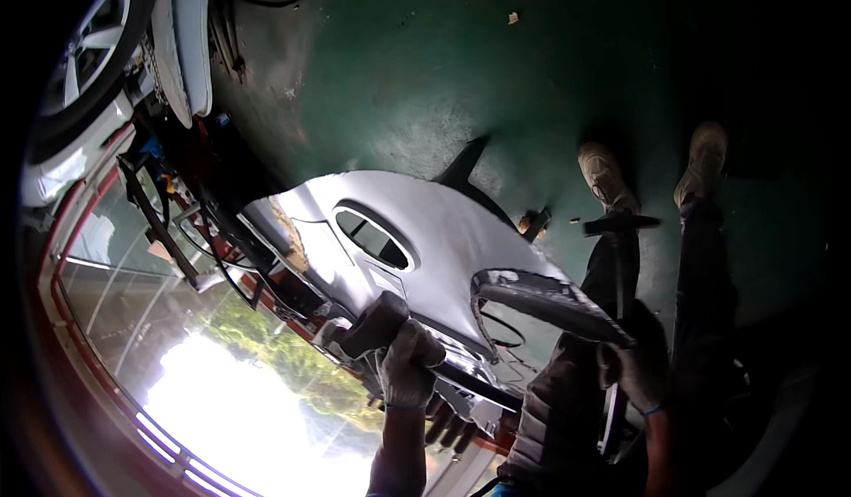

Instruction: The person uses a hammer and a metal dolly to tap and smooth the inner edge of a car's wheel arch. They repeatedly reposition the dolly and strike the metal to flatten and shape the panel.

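Note:
In a pale glove, my left hand (406,366) is closed round the handle of a sledgehammer (374,324). Its dark, blocky head lies over the lower edge of a white car body panel (434,209). This panel has an oval opening and a curved, dark-lined wheel arch (541,297). My right hand (631,375), also gloved, is beside the tip of that arch. Its fingers are curled round what appears to be the shaft of a hammer (620,224), whose narrow dark head points across my shin. Deep shadow hides part of the right grip.
Behind the panel stand cables and dark frame parts (257,271). A car wheel (93,40) and a pale curved panel (184,36) are at the upper left. A dark stand foot (465,160) sticks out onto the green floor (390,62). My shoes (607,178) are at the right.

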A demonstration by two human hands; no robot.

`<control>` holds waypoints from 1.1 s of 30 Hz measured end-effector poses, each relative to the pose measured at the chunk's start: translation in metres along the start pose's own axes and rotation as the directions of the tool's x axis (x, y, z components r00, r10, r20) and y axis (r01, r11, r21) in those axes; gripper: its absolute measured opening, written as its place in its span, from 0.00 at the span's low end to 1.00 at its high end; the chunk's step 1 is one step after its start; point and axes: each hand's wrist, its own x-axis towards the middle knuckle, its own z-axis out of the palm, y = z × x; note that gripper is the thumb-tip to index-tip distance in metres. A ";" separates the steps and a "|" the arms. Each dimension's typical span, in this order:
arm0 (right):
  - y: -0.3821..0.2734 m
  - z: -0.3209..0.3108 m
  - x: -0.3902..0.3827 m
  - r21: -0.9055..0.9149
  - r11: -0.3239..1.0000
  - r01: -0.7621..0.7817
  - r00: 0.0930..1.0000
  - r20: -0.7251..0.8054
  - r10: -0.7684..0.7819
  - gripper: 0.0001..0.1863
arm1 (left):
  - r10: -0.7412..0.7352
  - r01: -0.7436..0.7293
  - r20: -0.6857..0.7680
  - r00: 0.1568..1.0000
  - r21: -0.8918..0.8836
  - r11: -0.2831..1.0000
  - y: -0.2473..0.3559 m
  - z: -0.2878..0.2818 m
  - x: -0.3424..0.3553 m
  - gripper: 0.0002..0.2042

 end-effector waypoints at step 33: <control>-0.030 0.172 -0.079 -0.980 0.030 0.194 0.721 0.122 -0.682 0.20 | 0.201 0.674 0.656 0.728 -0.738 -0.030 -0.166 0.158 0.034 0.12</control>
